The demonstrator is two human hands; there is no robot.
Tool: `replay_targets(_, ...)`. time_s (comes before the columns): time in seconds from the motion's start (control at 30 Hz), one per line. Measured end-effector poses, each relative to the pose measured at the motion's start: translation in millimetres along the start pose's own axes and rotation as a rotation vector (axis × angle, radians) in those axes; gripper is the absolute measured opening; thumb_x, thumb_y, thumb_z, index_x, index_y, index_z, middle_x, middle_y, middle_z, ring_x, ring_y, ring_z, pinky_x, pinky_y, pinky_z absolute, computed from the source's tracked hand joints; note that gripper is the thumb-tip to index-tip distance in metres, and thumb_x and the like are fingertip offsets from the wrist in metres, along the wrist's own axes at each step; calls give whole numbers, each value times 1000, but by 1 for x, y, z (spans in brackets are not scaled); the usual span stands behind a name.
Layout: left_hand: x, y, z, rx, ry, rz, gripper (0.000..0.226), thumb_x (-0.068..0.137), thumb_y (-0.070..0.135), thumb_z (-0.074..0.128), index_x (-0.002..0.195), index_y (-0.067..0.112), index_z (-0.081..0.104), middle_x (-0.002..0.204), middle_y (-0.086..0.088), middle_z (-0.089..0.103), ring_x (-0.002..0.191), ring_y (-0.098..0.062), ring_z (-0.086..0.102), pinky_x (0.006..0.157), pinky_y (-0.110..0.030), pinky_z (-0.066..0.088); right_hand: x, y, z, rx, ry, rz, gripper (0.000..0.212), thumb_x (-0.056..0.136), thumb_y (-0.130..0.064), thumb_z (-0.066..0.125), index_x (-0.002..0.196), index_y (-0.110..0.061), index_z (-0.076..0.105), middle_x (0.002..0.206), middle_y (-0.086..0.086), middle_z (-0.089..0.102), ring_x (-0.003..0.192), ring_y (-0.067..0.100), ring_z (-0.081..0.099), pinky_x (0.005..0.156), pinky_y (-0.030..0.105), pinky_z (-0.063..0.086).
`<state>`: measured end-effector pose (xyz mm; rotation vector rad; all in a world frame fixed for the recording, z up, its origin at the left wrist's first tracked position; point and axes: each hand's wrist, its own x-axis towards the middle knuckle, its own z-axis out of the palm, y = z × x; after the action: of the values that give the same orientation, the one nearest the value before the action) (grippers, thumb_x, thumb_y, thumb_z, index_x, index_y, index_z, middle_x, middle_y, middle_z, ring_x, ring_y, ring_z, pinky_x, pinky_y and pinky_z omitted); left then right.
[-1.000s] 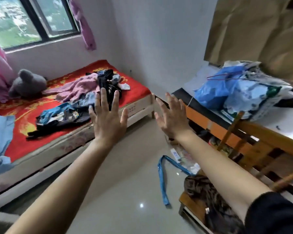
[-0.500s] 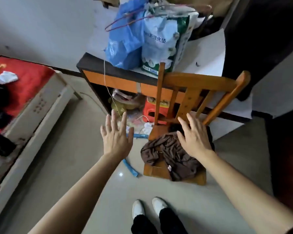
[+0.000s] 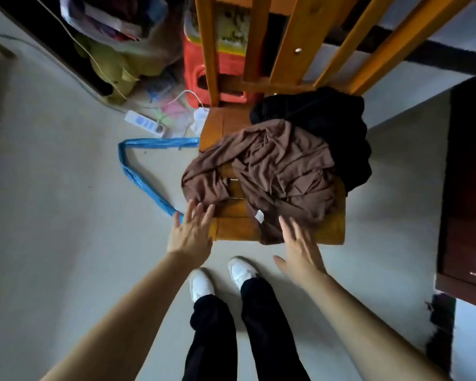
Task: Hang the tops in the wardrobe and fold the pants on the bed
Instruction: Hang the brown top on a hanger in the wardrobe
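Note:
A crumpled brown garment (image 3: 275, 171) lies on the seat of a wooden chair (image 3: 330, 229), with a black garment (image 3: 327, 119) bunched behind it against the chair back. My left hand (image 3: 190, 232) is open, fingers straight, its tips at the brown garment's near left edge. My right hand (image 3: 297, 248) is open too, fingers spread at the garment's near hem by a white label. Neither hand holds anything.
A blue strap (image 3: 138, 174) lies on the grey floor left of the chair. A white power strip (image 3: 146, 125), a red plastic stool (image 3: 217, 67) and bags sit under a desk behind. A dark cabinet (image 3: 467, 188) stands at the right. My white shoes (image 3: 220, 276) stand before the chair.
My view has swung from the bed down to the chair. Both open hands have dropped to the near edge of the brown garment.

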<state>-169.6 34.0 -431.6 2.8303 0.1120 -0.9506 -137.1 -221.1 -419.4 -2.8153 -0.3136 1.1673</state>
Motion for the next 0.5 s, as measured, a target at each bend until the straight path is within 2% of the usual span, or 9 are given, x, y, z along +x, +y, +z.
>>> replay_targets(0.07, 8, -3, 19, -9, 69, -21, 69, 92, 22, 55, 154, 15, 25, 160, -10, 23, 148, -33, 15, 116, -49, 27, 7, -2, 25, -14, 56, 33, 86, 90, -37, 69, 158, -18, 19, 160, 9, 21, 147, 29, 24, 117, 37, 30)
replay_targets(0.1, 11, -3, 24, -41, 127, -17, 62, 90, 17, 58, 148, 12, 38, 152, -12, 36, 142, -35, 29, 110, -47, 36, 10, -3, 32, -29, 120, 40, 76, 90, -34, 70, 153, -17, 32, 152, 9, 33, 140, 28, 33, 113, 36, 35)
replay_targets(0.17, 14, -4, 28, -146, 216, -50, 44, 87, 6, 58, 131, 8, 53, 127, -13, 55, 119, -36, 50, 90, -45, 48, 14, -4, 37, -35, 251, 25, 44, 93, -28, 68, 133, -16, 57, 127, 7, 54, 119, 28, 49, 97, 35, 44)
replay_targets(0.2, 15, -5, 27, -202, 224, -91, 42, 86, 2, 56, 128, 7, 52, 119, -14, 58, 109, -36, 53, 83, -45, 49, 16, -5, 34, -25, 281, 6, 30, 96, -27, 64, 124, -16, 62, 118, 6, 57, 112, 27, 51, 93, 36, 44)
replay_targets(0.27, 11, -9, 20, -307, 199, -186, 46, 86, -1, 51, 131, 5, 45, 114, -19, 58, 102, -38, 52, 79, -47, 48, 15, -8, 23, 47, 300, -23, 21, 102, -24, 52, 118, -15, 62, 114, 8, 59, 109, 28, 51, 91, 36, 41)
replay_targets(0.33, -1, -14, 8, -362, 211, -240, 45, 88, 7, 51, 132, 4, 46, 111, -20, 56, 101, -38, 52, 77, -47, 47, 11, -17, 0, 216, 346, -34, 20, 101, -17, 49, 117, -9, 58, 111, 13, 62, 104, 31, 55, 82, 36, 41)
replay_targets(0.43, -31, -24, -30, -402, 335, -244, 29, 90, 17, 55, 116, 6, 62, 99, -15, 54, 91, -34, 54, 67, -41, 45, -1, -45, -55, 384, 454, -21, 18, 102, -17, 45, 119, -11, 51, 101, 14, 68, 79, 29, 56, 57, 30, 30)
replay_targets(0.5, -57, -34, -66, -440, 445, -268, 20, 89, 16, 56, 104, 8, 67, 93, -11, 52, 87, -32, 53, 64, -37, 43, -13, -70, -102, 460, 510, -26, 21, 104, -23, 42, 121, -15, 49, 103, 13, 69, 78, 29, 55, 58, 30, 31)
